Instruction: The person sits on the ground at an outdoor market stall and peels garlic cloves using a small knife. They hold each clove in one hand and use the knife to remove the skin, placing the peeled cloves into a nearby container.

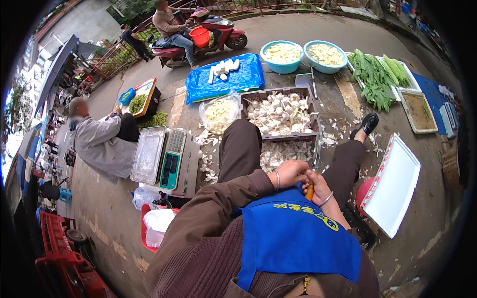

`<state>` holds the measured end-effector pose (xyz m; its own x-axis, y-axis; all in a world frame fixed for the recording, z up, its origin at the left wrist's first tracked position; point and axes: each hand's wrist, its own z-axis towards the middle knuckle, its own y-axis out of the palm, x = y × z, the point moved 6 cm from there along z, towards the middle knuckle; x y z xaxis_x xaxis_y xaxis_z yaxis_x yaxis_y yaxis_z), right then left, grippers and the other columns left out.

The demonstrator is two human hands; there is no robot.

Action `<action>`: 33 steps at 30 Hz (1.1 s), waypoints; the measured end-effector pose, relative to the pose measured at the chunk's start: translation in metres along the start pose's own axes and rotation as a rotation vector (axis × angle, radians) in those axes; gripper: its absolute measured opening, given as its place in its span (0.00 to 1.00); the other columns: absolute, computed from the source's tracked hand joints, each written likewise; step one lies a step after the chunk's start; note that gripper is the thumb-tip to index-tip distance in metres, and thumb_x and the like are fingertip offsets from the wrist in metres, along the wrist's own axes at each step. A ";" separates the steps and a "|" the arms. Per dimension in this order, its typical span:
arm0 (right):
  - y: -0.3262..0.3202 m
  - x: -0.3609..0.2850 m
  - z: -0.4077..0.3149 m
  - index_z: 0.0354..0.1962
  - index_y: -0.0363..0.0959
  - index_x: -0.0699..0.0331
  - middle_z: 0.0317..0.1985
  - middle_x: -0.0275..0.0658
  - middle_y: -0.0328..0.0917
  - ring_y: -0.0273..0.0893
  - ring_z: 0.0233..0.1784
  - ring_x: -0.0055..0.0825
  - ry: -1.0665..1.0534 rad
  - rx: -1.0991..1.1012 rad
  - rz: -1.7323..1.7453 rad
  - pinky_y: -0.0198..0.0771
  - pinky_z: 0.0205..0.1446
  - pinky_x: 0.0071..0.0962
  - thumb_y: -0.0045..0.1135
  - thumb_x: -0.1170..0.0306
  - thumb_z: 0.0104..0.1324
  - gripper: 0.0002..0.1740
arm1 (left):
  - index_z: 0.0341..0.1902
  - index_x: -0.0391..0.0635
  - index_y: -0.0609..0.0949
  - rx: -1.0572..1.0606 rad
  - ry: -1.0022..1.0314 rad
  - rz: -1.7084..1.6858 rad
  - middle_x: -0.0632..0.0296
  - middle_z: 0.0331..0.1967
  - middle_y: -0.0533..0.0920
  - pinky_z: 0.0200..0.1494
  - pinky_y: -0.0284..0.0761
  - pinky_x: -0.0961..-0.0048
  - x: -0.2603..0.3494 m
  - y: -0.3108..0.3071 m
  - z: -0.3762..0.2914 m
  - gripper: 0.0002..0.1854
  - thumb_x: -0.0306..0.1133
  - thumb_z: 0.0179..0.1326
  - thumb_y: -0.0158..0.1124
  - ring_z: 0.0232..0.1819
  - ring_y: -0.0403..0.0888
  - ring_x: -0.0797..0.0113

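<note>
My right hand [319, 189] is closed around an orange-brown wooden handle [309, 191] in front of my blue apron [294, 238]; any blade is hidden. My left hand [291, 173] meets its fingertips, fingers bent, and whatever may be pinched there cannot be made out. Just beyond my hands, a layer of garlic skins [285, 154] lies between my knees. Past it a dark plastic crate [287, 137] holds many whole garlic bulbs [281, 111]. Left of the crate, peeled cloves [218, 111] fill a clear plastic bag [234, 101].
A weighing scale [190, 160] and a red basket [147, 227] flank my left side. A white foam lid [395, 186] leans at right. Ahead lie blue basins [283, 67] [325, 67], a blue plastic sheet [201, 89] and leafy greens [372, 78]. A seated person [100, 138] and a scooter rider [173, 26] are nearby.
</note>
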<state>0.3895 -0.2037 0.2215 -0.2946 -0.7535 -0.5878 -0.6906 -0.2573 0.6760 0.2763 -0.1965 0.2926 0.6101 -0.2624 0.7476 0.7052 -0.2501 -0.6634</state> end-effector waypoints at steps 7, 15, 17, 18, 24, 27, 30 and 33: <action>-0.007 -0.002 -0.006 0.30 0.71 0.61 0.20 0.30 0.72 0.72 0.20 0.21 0.009 0.094 0.121 0.67 0.20 0.17 0.59 0.63 0.58 0.10 | 0.35 0.42 0.78 -0.026 -0.039 -0.102 0.55 0.24 0.79 0.31 0.72 0.66 0.006 0.006 0.010 0.11 0.34 0.50 0.66 0.27 0.78 0.57; -0.044 0.005 -0.008 0.36 0.72 0.62 0.26 0.33 0.72 0.71 0.22 0.19 -0.021 0.054 0.272 0.68 0.22 0.18 0.56 0.62 0.61 0.12 | 0.45 0.41 0.74 -0.139 -0.412 -0.548 0.70 0.18 0.72 0.17 0.61 0.84 -0.021 0.038 0.022 0.13 0.35 0.61 0.58 0.17 0.67 0.83; -0.056 0.007 -0.008 0.36 0.72 0.62 0.25 0.31 0.71 0.70 0.23 0.19 -0.036 0.034 0.313 0.67 0.22 0.17 0.56 0.60 0.61 0.14 | 0.43 0.41 0.75 -0.170 -0.437 -0.512 0.71 0.18 0.72 0.17 0.61 0.84 -0.009 0.036 0.033 0.10 0.32 0.61 0.58 0.17 0.67 0.83; -0.056 0.005 -0.010 0.36 0.72 0.62 0.25 0.31 0.71 0.70 0.23 0.18 -0.036 0.033 0.308 0.66 0.22 0.17 0.56 0.60 0.61 0.14 | 0.42 0.41 0.75 -0.160 -0.433 -0.509 0.71 0.19 0.72 0.18 0.61 0.84 -0.001 0.034 0.034 0.09 0.31 0.60 0.58 0.18 0.68 0.84; -0.063 -0.007 -0.021 0.28 0.72 0.59 0.22 0.30 0.71 0.71 0.23 0.17 -0.111 0.044 0.273 0.66 0.21 0.17 0.60 0.56 0.59 0.15 | 0.41 0.39 0.75 -0.215 -0.463 -0.556 0.70 0.19 0.74 0.15 0.58 0.87 -0.002 0.049 0.034 0.08 0.30 0.62 0.57 0.13 0.65 0.85; -0.071 -0.008 -0.026 0.28 0.71 0.59 0.22 0.29 0.70 0.70 0.23 0.17 -0.099 0.068 0.290 0.66 0.22 0.17 0.57 0.55 0.60 0.16 | 0.41 0.39 0.75 -0.254 -0.495 -0.581 0.71 0.20 0.74 0.19 0.59 0.88 0.006 0.052 0.041 0.07 0.29 0.62 0.56 0.17 0.66 0.86; -0.074 -0.009 -0.030 0.32 0.71 0.60 0.24 0.29 0.70 0.70 0.24 0.17 -0.078 0.091 0.280 0.66 0.23 0.17 0.55 0.56 0.61 0.15 | 0.44 0.39 0.75 -0.266 -0.428 -0.581 0.70 0.22 0.75 0.24 0.63 0.88 -0.006 0.061 0.047 0.09 0.30 0.63 0.55 0.22 0.68 0.85; -0.068 -0.016 -0.035 0.27 0.72 0.60 0.22 0.30 0.70 0.70 0.22 0.19 -0.109 0.132 0.262 0.65 0.21 0.18 0.58 0.59 0.57 0.13 | 0.45 0.38 0.75 -0.279 -0.381 -0.632 0.68 0.25 0.76 0.28 0.65 0.87 -0.011 0.066 0.051 0.11 0.32 0.64 0.54 0.26 0.70 0.83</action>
<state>0.4639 -0.1954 0.2005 -0.5382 -0.7124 -0.4504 -0.6593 0.0230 0.7515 0.3348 -0.1625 0.2420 0.2416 0.3324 0.9117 0.8736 -0.4835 -0.0552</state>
